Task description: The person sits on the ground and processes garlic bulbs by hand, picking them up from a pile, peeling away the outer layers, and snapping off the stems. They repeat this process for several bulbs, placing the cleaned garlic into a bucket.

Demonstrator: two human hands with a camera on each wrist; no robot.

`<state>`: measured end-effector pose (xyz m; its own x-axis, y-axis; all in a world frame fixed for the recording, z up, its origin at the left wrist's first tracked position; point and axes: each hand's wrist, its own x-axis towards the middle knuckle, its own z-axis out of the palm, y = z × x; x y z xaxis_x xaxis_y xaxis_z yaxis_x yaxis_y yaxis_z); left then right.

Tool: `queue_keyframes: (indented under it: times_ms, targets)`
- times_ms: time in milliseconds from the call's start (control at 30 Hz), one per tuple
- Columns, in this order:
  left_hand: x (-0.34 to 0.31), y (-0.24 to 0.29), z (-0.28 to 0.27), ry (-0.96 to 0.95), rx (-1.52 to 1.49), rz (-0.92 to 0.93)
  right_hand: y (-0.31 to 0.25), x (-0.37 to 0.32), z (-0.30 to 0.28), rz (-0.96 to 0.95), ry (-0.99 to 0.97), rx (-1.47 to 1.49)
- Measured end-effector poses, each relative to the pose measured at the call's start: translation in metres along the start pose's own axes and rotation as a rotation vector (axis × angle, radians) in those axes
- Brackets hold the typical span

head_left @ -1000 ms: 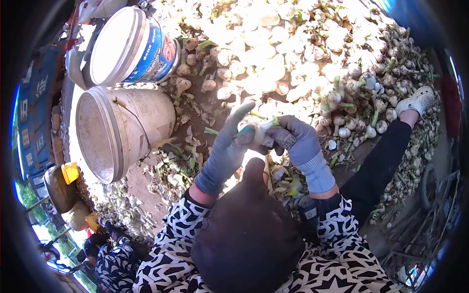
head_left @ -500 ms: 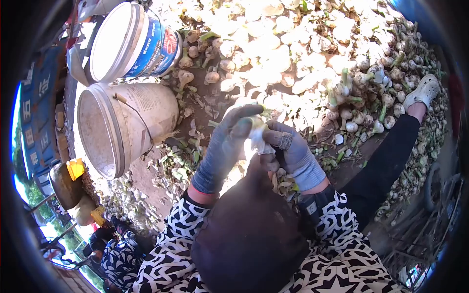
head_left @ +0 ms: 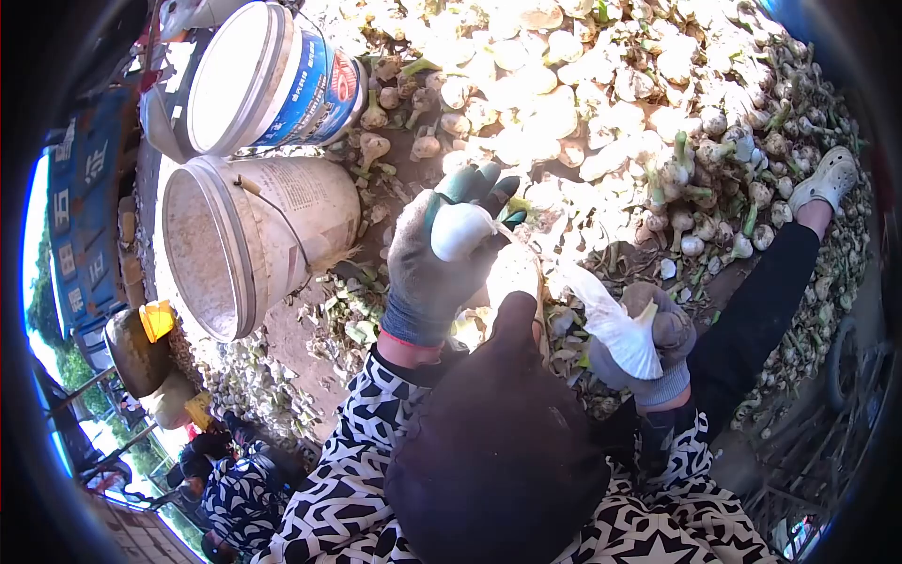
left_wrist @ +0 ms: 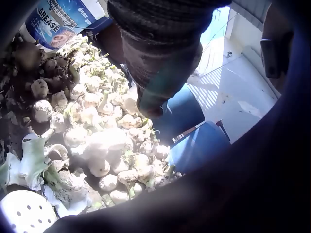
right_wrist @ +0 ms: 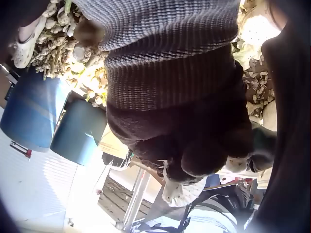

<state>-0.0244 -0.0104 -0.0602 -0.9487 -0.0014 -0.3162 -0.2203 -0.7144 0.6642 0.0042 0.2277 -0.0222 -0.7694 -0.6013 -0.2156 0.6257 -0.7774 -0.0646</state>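
Note:
In the head view my gloved left hand [head_left: 427, 258] carries a smooth, peeled white garlic bulb [head_left: 460, 232] against the palm side, with several fingers stretched out beyond it. A thin strand hangs near the bulb. My right hand [head_left: 662, 334], also gloved, holds a papery white garlic skin [head_left: 611, 320] spread out like a fan, low by the dark-clad leg. The right wrist view shows curled dark fingers [right_wrist: 204, 158] with the skin's pale frill [right_wrist: 184, 191] sticking out below them. The left wrist view shows the left glove in shadow, its fingers pointing downward.
A heap of garlic bulbs [head_left: 564, 113] with stems covers the ground ahead. At left lie a tipped white bucket [head_left: 310, 202] and a blue-labelled bucket [head_left: 315, 94]. Peelings [head_left: 268, 385] are strewn nearby. A clog-shod foot [head_left: 827, 179] stretches right; another person [head_left: 244, 498] sits lower left.
Both hands were together at the garlic, working on its skin. They have moved apart: the left turned palm up with the bare bulb, the right swung right and down with the skin.

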Motion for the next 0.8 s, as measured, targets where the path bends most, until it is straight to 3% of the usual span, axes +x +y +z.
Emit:
queue_keyframes:
  times_ms: [33,67,100,167,200,233,300,333,400,433,500,567,600,633,667,700,767,800]
  targets:
    - [0.001,0.002,0.005,0.023,0.008,0.02,0.006,-0.007,0.005,-0.119,-0.015,-0.057]
    - [0.0,0.008,0.012,0.007,0.553,0.142,-0.004,-0.002,0.012,0.043,-0.282,-0.083]
    - [0.0,0.01,0.008,0.005,0.558,0.149,-0.009,-0.002,0.028,0.081,-0.268,-0.207]
    - [0.003,0.012,0.0,0.028,-0.619,-0.148,-0.019,0.019,0.035,0.331,-0.068,-1.059]
    - [0.003,0.012,0.003,-0.03,-0.599,-0.146,-0.011,0.036,0.038,0.416,0.118,-1.461]
    - [0.003,0.012,0.004,-0.036,-0.596,-0.146,-0.004,0.049,0.027,0.218,0.065,-2.12]
    - [0.002,0.012,0.001,0.043,-0.445,-0.188,0.004,0.065,0.025,-0.021,0.072,-2.047]
    - [0.0,0.011,-0.002,0.053,-0.442,-0.192,0.013,0.079,0.021,-0.014,0.073,-2.038]
    - [-0.001,0.005,-0.012,0.012,-0.62,-0.199,0.029,0.104,0.007,-0.487,0.04,-1.938]
    - [0.003,0.003,-0.015,-0.019,-0.71,-0.199,0.03,0.108,0.003,-0.491,0.046,-1.938]
    - [0.009,0.002,-0.016,-0.05,-0.8,-0.2,0.032,0.115,-0.002,-0.347,-0.048,-1.909]
    - [0.007,0.004,-0.013,0.118,-0.175,0.108,0.04,0.097,0.007,-0.023,-0.123,-1.34]
    - [0.014,0.013,-0.011,0.259,-0.562,-0.067,0.034,0.088,0.016,0.203,-0.136,-1.101]
    - [0.014,0.014,-0.013,0.257,-0.564,-0.064,0.026,0.08,0.019,0.414,-0.144,-0.856]
    - [0.012,0.014,-0.014,0.272,-0.557,-0.061,0.021,0.075,0.014,0.454,-0.132,-0.745]
    - [0.011,0.014,-0.014,0.286,-0.55,-0.057,0.019,0.072,0.009,0.454,-0.132,-0.749]
    - [0.008,0.012,-0.021,0.267,-0.548,-0.052,0.02,0.073,-0.007,0.511,0.205,-0.836]
    - [0.008,0.01,-0.028,0.277,-0.533,-0.072,0.029,0.079,-0.029,0.457,0.129,-1.437]
